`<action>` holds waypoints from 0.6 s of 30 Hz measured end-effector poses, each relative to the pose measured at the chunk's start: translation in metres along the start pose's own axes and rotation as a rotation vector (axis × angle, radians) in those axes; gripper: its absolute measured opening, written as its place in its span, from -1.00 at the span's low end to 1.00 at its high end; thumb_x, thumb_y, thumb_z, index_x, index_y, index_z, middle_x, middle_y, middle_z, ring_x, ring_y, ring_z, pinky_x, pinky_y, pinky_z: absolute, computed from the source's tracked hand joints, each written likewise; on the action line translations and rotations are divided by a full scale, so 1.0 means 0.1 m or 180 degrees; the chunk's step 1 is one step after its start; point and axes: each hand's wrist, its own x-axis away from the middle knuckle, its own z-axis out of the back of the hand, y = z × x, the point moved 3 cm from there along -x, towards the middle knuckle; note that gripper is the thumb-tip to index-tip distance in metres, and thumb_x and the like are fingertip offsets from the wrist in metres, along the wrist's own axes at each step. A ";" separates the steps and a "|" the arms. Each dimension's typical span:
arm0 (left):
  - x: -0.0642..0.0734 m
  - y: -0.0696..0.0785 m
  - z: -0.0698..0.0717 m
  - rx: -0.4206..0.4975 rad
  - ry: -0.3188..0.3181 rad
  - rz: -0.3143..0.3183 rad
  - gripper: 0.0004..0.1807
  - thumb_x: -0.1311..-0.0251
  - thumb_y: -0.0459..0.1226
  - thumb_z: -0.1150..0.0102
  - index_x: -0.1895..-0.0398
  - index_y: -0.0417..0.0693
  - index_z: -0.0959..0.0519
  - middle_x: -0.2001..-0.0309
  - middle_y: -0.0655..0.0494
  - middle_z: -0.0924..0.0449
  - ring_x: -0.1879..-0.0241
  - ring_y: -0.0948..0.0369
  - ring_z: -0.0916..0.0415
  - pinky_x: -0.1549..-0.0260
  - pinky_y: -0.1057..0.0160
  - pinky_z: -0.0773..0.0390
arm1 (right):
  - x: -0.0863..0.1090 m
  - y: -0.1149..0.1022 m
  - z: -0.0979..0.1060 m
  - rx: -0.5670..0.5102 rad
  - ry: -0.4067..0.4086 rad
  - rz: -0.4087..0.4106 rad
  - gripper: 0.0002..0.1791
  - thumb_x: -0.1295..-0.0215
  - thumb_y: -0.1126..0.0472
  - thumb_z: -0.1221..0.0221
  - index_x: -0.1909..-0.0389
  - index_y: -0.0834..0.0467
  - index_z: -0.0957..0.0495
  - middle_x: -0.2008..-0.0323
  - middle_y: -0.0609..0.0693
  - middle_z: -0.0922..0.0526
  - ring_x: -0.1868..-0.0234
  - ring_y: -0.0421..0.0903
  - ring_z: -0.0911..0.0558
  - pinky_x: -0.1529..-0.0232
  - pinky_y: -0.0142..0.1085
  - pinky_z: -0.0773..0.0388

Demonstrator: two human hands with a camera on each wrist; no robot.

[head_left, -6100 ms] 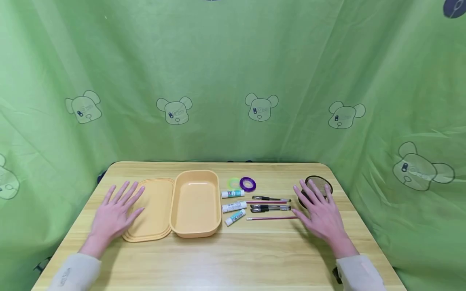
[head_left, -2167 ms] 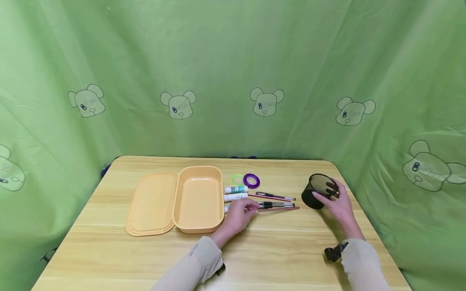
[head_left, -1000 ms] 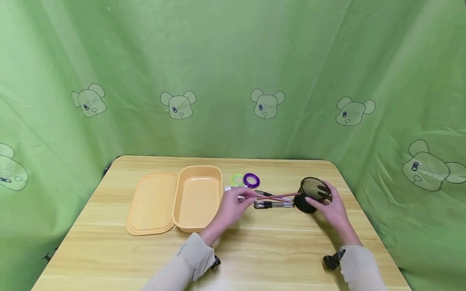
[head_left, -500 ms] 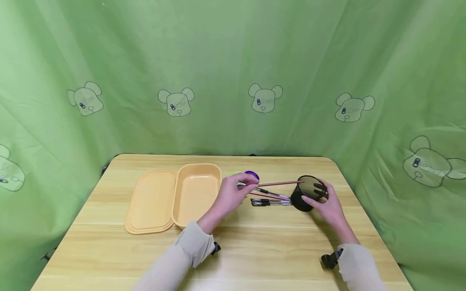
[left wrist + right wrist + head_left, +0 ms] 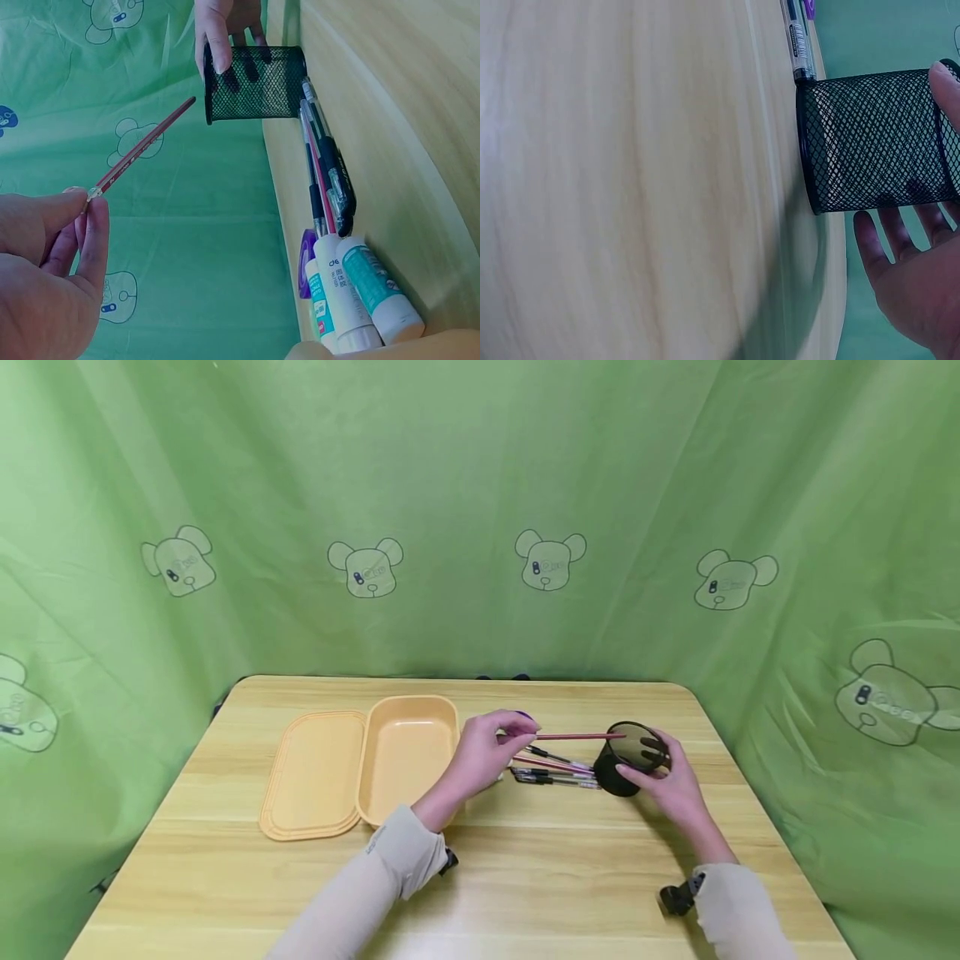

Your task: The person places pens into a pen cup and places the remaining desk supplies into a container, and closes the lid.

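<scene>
My left hand pinches a red pencil by its eraser end, off the table. In the head view the pencil's far tip overlaps the rim of a black mesh pen holder; the left wrist view shows that tip just outside the rim. My right hand grips the pen holder, thumb on the near side and fingers round the far side. Several black-capped pens and another pencil lie on the table, their ends against the holder's base. Nothing shows inside the holder.
Left of the pens stands a peach plastic box, its lid flat beside it. Glue sticks and a purple tape roll lie near the box, mostly hidden by my left hand in the head view. A green curtain surrounds the table.
Both hands lay spread at first. My left hand has picked up the pencil and raised it to the holder's rim. My right hand has taken the holder and slid it left against the pens.
</scene>
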 end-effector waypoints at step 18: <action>-0.07 0.00 0.00 -0.0089 -0.0090 0.0078 -0.84 -0.34 -0.33 -0.35 0.06 -0.11 -0.77 0.10 0.05 -0.80 0.17 0.25 -0.72 0.15 0.47 -0.70 | 0.03 -0.09 -0.08 -0.0030 -0.0023 0.0049 0.10 -0.24 0.03 -0.48 -0.63 0.12 0.00 -0.51 0.33 -0.22 -0.38 0.34 -0.39 -0.04 -0.71 -0.36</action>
